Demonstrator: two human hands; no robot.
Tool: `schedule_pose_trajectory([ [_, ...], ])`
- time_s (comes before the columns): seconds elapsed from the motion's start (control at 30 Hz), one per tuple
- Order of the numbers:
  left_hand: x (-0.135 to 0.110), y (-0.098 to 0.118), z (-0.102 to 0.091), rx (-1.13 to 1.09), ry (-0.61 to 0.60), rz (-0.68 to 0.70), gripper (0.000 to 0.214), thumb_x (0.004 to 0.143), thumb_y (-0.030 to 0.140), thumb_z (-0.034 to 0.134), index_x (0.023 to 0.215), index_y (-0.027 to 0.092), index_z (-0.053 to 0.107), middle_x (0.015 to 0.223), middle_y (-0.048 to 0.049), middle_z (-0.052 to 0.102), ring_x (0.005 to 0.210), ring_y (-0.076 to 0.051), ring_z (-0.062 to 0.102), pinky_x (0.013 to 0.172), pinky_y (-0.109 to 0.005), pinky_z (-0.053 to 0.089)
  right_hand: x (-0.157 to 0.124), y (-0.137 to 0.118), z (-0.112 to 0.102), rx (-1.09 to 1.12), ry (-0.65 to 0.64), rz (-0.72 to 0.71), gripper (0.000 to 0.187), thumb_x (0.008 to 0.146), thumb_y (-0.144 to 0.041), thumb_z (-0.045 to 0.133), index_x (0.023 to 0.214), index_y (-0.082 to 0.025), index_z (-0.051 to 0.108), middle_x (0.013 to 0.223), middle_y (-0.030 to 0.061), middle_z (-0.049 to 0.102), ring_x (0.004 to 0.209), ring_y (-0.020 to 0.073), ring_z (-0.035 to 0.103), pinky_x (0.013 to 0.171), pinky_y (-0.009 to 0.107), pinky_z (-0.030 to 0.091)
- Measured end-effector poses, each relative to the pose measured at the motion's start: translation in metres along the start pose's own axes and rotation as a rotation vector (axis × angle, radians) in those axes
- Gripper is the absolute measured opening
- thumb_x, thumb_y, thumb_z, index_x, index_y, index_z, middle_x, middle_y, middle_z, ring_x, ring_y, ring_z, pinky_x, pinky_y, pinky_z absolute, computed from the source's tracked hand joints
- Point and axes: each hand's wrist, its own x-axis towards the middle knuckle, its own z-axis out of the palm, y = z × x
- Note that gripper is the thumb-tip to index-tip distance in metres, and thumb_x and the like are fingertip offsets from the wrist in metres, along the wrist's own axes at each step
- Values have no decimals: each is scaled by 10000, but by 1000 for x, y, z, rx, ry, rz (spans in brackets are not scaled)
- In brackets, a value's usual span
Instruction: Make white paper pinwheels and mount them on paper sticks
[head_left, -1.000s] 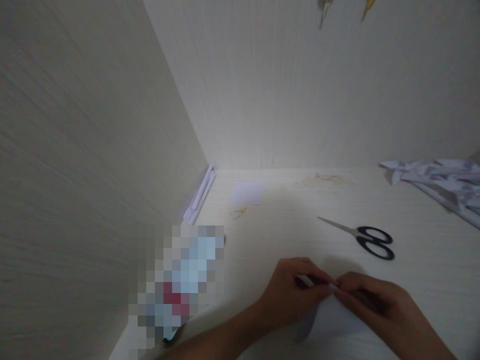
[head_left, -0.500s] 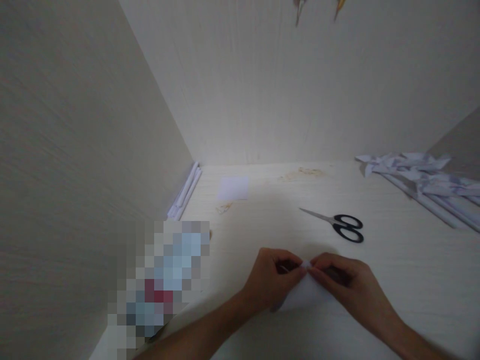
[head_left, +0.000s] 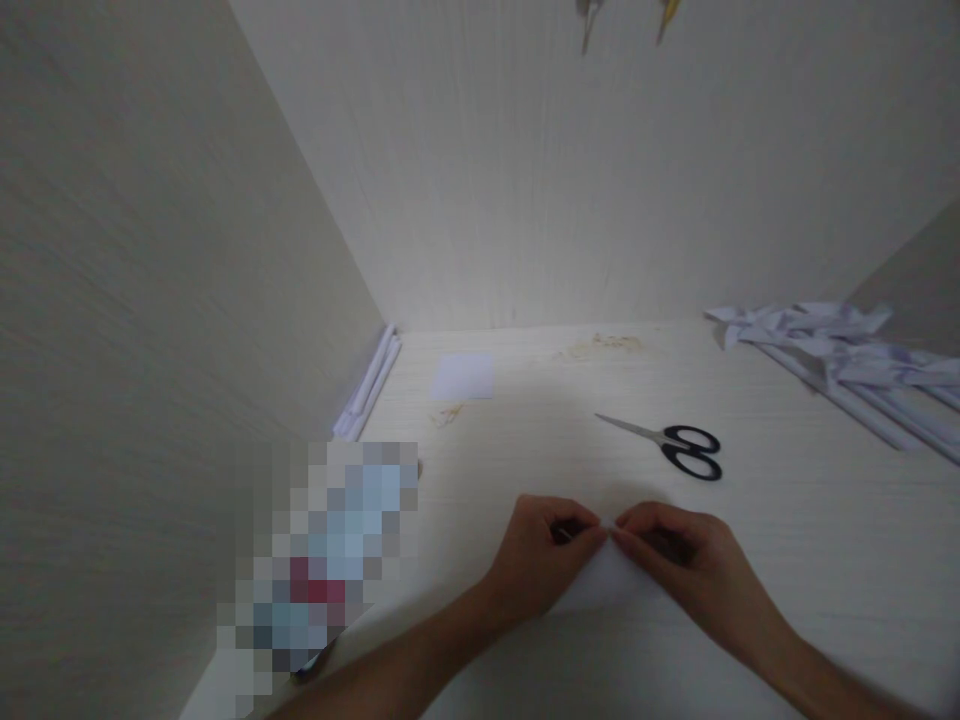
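Pale, wood-grained panels (head_left: 480,180) close in a whitish tabletop (head_left: 517,470), dim light over everything. Down at the near side I see a white sheet of paper (head_left: 601,583), held near its far edge by both hands: the left hand (head_left: 540,550) pinches it thumb to fingertips, the right hand (head_left: 686,550) pinches just beside it, the tips nearly meeting. It looks thin, so I'd expect it to be almost weightless, quick to crease and easy to tear if tugged; a light fingertip hold along the edge seems best. Black-handled scissors (head_left: 665,440) lie beyond the right hand
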Motion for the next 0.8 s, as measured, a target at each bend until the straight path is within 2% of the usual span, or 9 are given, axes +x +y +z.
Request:
schedule_pose_trajectory([
  [0.17, -1, 0, -1, 40, 15, 28, 151, 674, 217, 540, 648, 118, 650, 586, -17, 615, 521, -86, 505, 505, -187, 390, 5, 0, -3, 24, -52, 47, 198, 708, -360, 534, 656, -169, 527, 587, 2, 550, 551, 120, 510, 494, 218, 409],
  [0.33, -1, -1, 0, 97, 5, 42, 140, 680, 199, 540, 645, 116, 646, 607, -20, 629, 547, -94, 534, 524, -189, 414, 8, -2, -9, -44, -198, 27, 217, 733, -334, 490, 604, -162, 517, 567, -13, 483, 549, 111, 449, 498, 224, 355],
  [0.43, 1, -1, -1, 179, 23, 82, 147, 703, 203, 527, 693, 115, 644, 645, -34, 644, 574, -109, 563, 548, -204, 452, 11, -1, -11, -67, -186, 16, 227, 731, -317, 478, 566, -161, 485, 534, -22, 443, 523, 105, 409, 474, 222, 319],
  [0.5, 0, 0, -3, 319, 110, 227, 168, 721, 191, 511, 811, 118, 633, 768, -62, 656, 679, -133, 587, 631, -239, 482, 15, 1, -11, -94, -148, 2, 225, 728, -305, 471, 554, -162, 468, 525, -25, 428, 516, 104, 396, 469, 221, 309],
  [0.57, -4, 1, -4, 555, 187, 496, 231, 745, 154, 474, 936, 120, 598, 926, -90, 634, 854, -165, 569, 773, -295, 466, 21, 4, -10, -137, -97, -24, 219, 722, -294, 464, 547, -163, 458, 521, -25, 421, 513, 106, 392, 471, 224, 307],
  [0.63, -11, 2, -1, 806, 146, 773, 278, 777, 115, 405, 1003, 110, 567, 1031, -102, 600, 997, -187, 511, 887, -335, 406, 28, 7, -8, -176, -51, -58, 192, 710, -273, 460, 552, -164, 459, 517, -22, 430, 510, 112, 399, 472, 228, 308],
  [0.67, -16, 3, 1, 905, 109, 857, 300, 785, 117, 393, 1043, 90, 543, 1068, -110, 582, 1053, -199, 477, 925, -339, 375, 32, 8, -8, -194, -38, -71, 168, 699, -251, 458, 556, -164, 464, 515, -19, 440, 508, 116, 405, 471, 231, 308],
  [0.73, -26, 3, 9, 1047, 52, 867, 381, 808, 187, 374, 1142, 23, 456, 1189, -157, 492, 1157, -235, 381, 979, -346, 315, 36, 10, -6, -238, -33, -90, 124, 675, -201, 451, 557, -165, 468, 519, -11, 460, 514, 124, 420, 481, 236, 313],
  [0.8, -33, 2, 18, 1125, -25, 770, 512, 827, 312, 343, 1221, -14, 350, 1290, -188, 370, 1216, -259, 289, 998, -333, 289, 39, 11, -5, -305, -25, -113, 123, 673, -178, 437, 552, -171, 454, 524, -6, 463, 521, 130, 426, 494, 242, 315],
])
